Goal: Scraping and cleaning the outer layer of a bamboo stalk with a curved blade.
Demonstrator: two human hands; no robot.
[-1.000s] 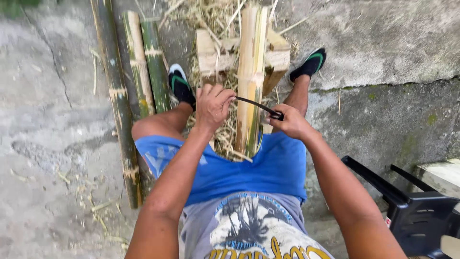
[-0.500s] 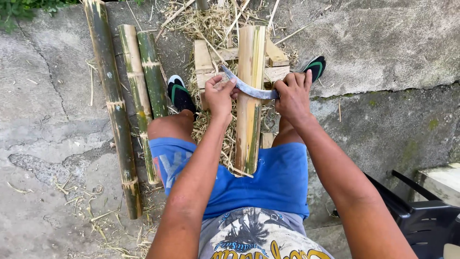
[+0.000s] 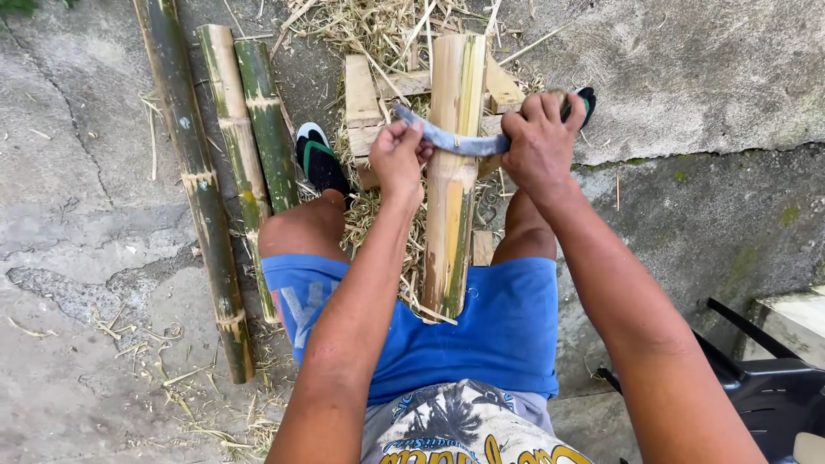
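Rough grey concrete ground (image 3: 77,223) lies under the person, with dry shavings (image 3: 387,30) scattered at the far side and a dark plastic chair (image 3: 756,378) at the near right. Between the knees stands a split bamboo piece (image 3: 453,172), resting on a small wooden block frame (image 3: 365,103). Its long axis runs from near to far: the near end is against the blue shorts (image 3: 507,335), and the far end points away from the person, a little raised on the frame.

Across it lies a curved grey blade (image 3: 455,142), its length going left to right, crosswise to the bamboo. The left hand (image 3: 398,159) has its fingers curled and pressed together around the left end of the blade; the right hand (image 3: 541,142) is closed as a fist around the right end.

Several things could go wrong. The blade seems to be worked along the bamboo, so if it slips on the smooth skin it may run toward the thighs. The bamboo looks held only by the body and the frame, so it may roll. Split edges may also cut the fingers. Three whole bamboo poles (image 3: 219,172) lie on the left, apart from the work, and feet in sandals (image 3: 320,159) rest beside the frame.
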